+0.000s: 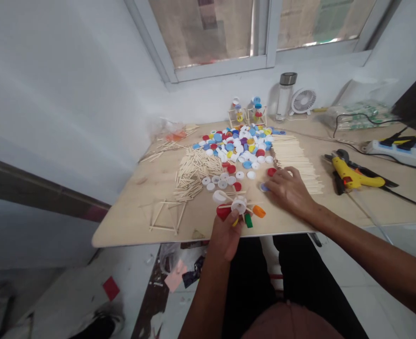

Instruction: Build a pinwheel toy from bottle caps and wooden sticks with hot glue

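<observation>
Left hand [228, 234] grips a wheel [239, 205]; right hand [288, 190] touches a blue cap [263, 187], grip unclear: seemingly picking, needing a pinch.

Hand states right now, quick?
Left hand: closed, holding the stick-and-cap wheel.
Right hand: touching a blue cap; can't tell whether it's gripped.

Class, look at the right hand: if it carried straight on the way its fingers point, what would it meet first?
The right hand would first meet the blue cap at its fingertips, perhaps touching it now; depth is hard to judge.
</observation>
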Demonstrator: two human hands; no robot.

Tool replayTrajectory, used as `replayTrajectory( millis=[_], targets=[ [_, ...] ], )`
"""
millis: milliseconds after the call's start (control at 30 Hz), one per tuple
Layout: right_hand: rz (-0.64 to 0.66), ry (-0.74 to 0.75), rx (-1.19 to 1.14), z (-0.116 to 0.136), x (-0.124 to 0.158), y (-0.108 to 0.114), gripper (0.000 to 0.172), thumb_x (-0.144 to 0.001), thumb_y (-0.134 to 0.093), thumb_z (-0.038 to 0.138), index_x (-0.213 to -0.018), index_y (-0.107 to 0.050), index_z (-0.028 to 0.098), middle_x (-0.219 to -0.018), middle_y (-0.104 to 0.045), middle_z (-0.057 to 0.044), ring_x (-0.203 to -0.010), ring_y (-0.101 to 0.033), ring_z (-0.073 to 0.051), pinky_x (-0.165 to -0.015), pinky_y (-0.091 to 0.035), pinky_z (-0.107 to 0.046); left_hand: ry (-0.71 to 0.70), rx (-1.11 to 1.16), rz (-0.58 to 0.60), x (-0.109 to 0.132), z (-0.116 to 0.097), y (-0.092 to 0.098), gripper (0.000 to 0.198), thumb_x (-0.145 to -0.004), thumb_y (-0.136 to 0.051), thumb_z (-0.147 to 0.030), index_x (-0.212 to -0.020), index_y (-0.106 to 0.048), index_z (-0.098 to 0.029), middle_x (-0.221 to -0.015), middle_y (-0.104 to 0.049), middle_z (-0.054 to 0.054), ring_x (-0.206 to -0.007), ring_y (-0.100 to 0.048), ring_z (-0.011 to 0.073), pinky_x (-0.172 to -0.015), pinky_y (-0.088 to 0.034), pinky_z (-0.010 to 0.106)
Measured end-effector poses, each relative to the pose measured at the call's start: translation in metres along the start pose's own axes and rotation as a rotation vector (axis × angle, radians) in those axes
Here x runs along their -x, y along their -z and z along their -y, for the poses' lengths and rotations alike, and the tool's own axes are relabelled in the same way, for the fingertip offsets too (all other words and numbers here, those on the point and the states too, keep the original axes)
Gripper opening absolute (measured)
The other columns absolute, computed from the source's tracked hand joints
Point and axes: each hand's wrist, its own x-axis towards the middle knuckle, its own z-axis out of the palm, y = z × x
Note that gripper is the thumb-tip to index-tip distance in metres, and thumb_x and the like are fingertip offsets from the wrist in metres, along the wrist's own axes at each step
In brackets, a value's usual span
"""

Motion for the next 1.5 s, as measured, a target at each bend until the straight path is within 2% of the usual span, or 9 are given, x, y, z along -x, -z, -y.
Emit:
replayTrajectory(
  millis=[133, 400, 600, 733, 867, 1033, 1333, 1400, 1500],
  targets=[
    [-0.03, 0.029, 0.022, 0.005, 0.023, -0.003, 0.018, -0.09, -0.05, 0.019, -0.097, -0.067, 0.021, -0.09, -0.069, -0.006, -0.098, -0.051, -0.023, -0.094, -0.023, -0.04, 0.001, 0.018, -0.008, 0.0, 0.003, -0.004, 0.019, -0.059, -0.082, -0.02, -0.07, -0.067, -0.017, -0.084, -0.07, 0.002, -0.081, -0.063, 0.0149, -0.078, -0.051, 0.029],
    [-0.071, 0.02, -0.048, 0.002, 0.035, 0.003, 0.017, -0.089, -0.053, 0.023, -0.095, -0.067, 0.019, -0.096, -0.069, -0.007, -0.101, -0.052, -0.024, -0.093, -0.027, -0.04, 0.009, 0.019, -0.028, 0.002, 0.006, -0.007, 0.02, -0.06, -0.082, -0.02, -0.075, -0.068, -0.019, -0.089, -0.07, 0.002, -0.082, -0.064, 0.0147, -0.078, -0.051, 0.028],
    [-0.212, -0.136, 0.029, -0.054, 0.073, 0.023, 0.023, -0.089, -0.051, 0.026, -0.099, -0.068, 0.017, -0.1, -0.071, -0.01, -0.097, -0.056, -0.025, -0.086, -0.032, -0.038, 0.021, 0.023, -0.014, 0.0, 0.007, -0.004, 0.022, -0.061, -0.081, -0.021, -0.078, -0.068, -0.019, -0.086, -0.069, 0.001, -0.084, -0.064, 0.0149, -0.08, -0.051, 0.029],
    [-0.073, -0.382, 0.225, -0.104, 0.11, 0.036, 0.027, -0.089, -0.048, 0.028, -0.1, -0.069, 0.015, -0.104, -0.07, -0.014, -0.097, -0.058, -0.027, -0.083, -0.033, -0.037, 0.011, 0.007, -0.026, -0.001, 0.009, -0.003, 0.027, -0.058, -0.083, -0.021, -0.081, -0.068, -0.019, -0.09, -0.07, 0.002, -0.086, -0.064, 0.0154, -0.081, -0.05, 0.028],
    [0.168, -0.506, 0.291, -0.131, 0.133, 0.039, 0.034, -0.09, -0.045, 0.03, -0.115, -0.063, 0.016, -0.12, -0.064, -0.014, -0.103, -0.056, -0.029, -0.081, -0.033, -0.039, 0.0, -0.063, -0.05, -0.002, 0.013, -0.005, 0.028, -0.056, -0.084, -0.022, -0.079, -0.068, -0.018, -0.084, -0.069, 0.002, -0.08, -0.064, 0.0136, -0.077, -0.049, 0.025],
    [0.342, -0.546, 0.274, -0.144, 0.132, 0.03, 0.042, -0.09, -0.04, 0.03, -0.127, -0.054, 0.016, -0.133, -0.055, -0.014, -0.108, -0.054, -0.031, -0.084, -0.034, -0.041, -0.025, -0.109, -0.052, -0.002, 0.017, -0.006, 0.031, -0.055, -0.084, -0.021, -0.08, -0.068, -0.019, -0.081, -0.068, 0.0, -0.078, -0.063, 0.0131, -0.076, -0.048, 0.026],
    [0.291, -0.486, 0.206, -0.158, 0.123, 0.022, 0.042, -0.078, -0.051, 0.028, -0.117, -0.054, 0.013, -0.126, -0.058, -0.017, -0.108, -0.055, -0.03, -0.084, -0.037, -0.039, -0.053, -0.077, -0.055, -0.002, 0.018, -0.006, 0.03, -0.053, -0.085, -0.02, -0.078, -0.069, -0.018, -0.082, -0.069, 0.0, -0.08, -0.063, 0.0124, -0.079, -0.048, 0.025],
    [0.248, -0.56, 0.138, -0.153, 0.123, 0.028, 0.042, -0.077, -0.054, 0.033, -0.114, -0.055, 0.012, -0.117, -0.062, -0.02, -0.103, -0.058, -0.031, -0.082, -0.039, -0.04, -0.056, -0.075, -0.061, -0.002, 0.018, -0.007, 0.028, -0.053, -0.085, -0.02, -0.076, -0.068, -0.018, -0.082, -0.069, 0.0, -0.08, -0.063, 0.0123, -0.078, -0.049, 0.024],
    [0.114, -0.793, -0.095, -0.136, 0.122, 0.042, 0.039, -0.079, -0.054, 0.041, -0.107, -0.057, 0.014, -0.1, -0.068, -0.019, -0.083, -0.064, -0.027, -0.068, -0.045, -0.036, -0.057, -0.073, -0.069, -0.001, 0.019, -0.007, 0.028, -0.052, -0.085, -0.018, -0.075, -0.069, -0.019, -0.081, -0.07, 0.0, -0.081, -0.064, 0.0127, -0.079, -0.049, 0.024]
  ],
)
